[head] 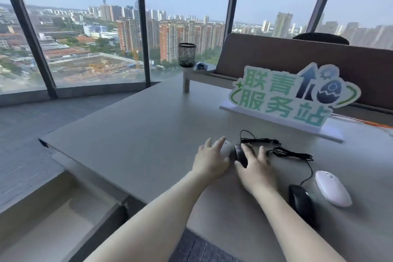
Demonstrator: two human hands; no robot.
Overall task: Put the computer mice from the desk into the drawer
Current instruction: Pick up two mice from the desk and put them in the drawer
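While both hands are down on the far pair of mice, status, biggest item first:

room: glass wall fills the top of the frame, city outside; grey floor at left.
desk (131, 125): flat, matte grey, fills centre and right. Looks smooth, so I'd expect a mouse to slide if nudged.
drawer (49, 225): pulled open at lower left, below the desk edge. No mice visible in it.
sign (282, 95): green-lettered standing board, right of centre, just behind the mice.
pen cup (187, 54): black mesh, on a small raised shelf at top centre. Well apart from the work.
left hand (209, 160): fingers spread, draped over white mouse (225, 148), centre frame. Contact yes, closed grip I cannot tell.
right hand (256, 169): fingers spread, lying on black mouse (240, 154), touching the white one.
cable (282, 151): loose loops right of my right hand, running down toward second black mouse (301, 200) at lower right.
second white mouse (332, 190): just beside that, far right.
progress: my read, four on the desk, none stowed.
risk 1: cable ownership unclear. If I lift a wired mouse, the lead may drag its neighbours or catch the sign base.
risk 2: one-handed grab per mouse, carried leftward past the desk edge; a loose hold drops it on the floor, not the drawer.
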